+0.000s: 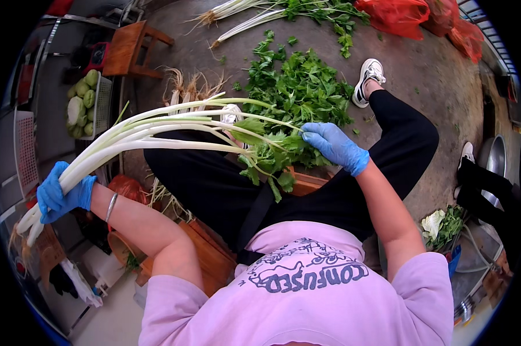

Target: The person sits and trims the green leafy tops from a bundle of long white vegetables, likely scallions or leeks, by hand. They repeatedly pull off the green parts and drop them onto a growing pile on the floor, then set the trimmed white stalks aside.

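Note:
My left hand (66, 192), in a blue glove, is shut around the pale lower stalks of a bunch of celery (148, 132), near the roots. The stalks arch across my lap to the right. At their leafy end, my gloved right hand (332, 147) pinches the tops between thumb and fingers. Green leaves (269, 160) hang below that hand over my lap. Beyond it, a heap of picked celery leaves (301, 91) lies on the floor. Several root ends (189, 88) with brown roots lie to the left of the heap.
More whole celery (256, 21) lies at the far side, beside red plastic bags (394, 17). A wooden stool (128, 49) and a basket of chayotes (98, 108) stand at left. At right are a metal basin (494, 160), greens (448, 227) and another person's dark-clad leg (485, 184).

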`<state>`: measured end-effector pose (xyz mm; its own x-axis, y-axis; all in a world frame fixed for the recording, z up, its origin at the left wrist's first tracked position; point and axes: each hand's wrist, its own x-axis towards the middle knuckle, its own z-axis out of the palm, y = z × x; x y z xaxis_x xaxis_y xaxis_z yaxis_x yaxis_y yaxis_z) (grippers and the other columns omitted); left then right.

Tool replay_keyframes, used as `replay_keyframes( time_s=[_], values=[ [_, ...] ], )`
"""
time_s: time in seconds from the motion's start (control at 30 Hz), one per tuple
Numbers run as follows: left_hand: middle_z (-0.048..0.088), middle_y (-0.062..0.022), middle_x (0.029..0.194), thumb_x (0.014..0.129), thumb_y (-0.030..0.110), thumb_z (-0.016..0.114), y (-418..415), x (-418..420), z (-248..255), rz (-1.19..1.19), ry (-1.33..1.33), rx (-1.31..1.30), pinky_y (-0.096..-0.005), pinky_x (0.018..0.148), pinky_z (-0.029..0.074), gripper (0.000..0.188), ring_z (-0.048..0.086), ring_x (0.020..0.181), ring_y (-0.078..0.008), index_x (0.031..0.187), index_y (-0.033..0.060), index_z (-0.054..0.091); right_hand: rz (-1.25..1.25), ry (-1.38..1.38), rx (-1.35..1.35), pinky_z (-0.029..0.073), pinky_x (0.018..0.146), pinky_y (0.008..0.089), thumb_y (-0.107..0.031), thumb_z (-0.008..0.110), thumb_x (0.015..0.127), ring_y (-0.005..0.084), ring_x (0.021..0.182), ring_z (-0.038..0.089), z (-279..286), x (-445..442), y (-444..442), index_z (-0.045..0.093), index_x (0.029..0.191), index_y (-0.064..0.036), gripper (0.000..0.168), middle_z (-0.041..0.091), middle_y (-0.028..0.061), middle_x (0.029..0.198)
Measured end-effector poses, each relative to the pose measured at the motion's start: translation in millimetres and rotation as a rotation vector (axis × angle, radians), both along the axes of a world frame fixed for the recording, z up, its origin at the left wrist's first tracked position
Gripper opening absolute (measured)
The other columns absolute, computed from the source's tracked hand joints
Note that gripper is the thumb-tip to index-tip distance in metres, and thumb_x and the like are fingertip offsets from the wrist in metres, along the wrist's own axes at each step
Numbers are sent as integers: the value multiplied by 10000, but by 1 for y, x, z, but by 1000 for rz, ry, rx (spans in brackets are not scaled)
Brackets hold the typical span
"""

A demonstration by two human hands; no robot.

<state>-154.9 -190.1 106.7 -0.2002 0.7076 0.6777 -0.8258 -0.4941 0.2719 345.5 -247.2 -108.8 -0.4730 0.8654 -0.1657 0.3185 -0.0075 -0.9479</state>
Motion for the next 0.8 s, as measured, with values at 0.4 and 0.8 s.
replay_keyframes(
  time_s=[0.4, 0.8],
  values=[
    [571, 59, 517, 672, 335, 701, 2, 3, -5, 42, 4, -62, -173, 455, 435, 245, 474, 378, -40, 571, 123, 629, -321, -618, 519, 426, 879, 369, -345, 589, 848, 300, 979, 562, -20, 15, 11, 647, 1001, -93, 300, 617, 108, 1010],
    [521, 74, 485, 695, 368, 685, 10, 46, -10, -29, -35, -64, -169, 458, 425, 255, 440, 387, -38, 599, 152, 588, -328, 23, 412, 481, 724, 346, -170, 684, 767, 272, 788, 593, 73, -101, 17, 656, 980, -68, 238, 618, 97, 855]
  ],
)
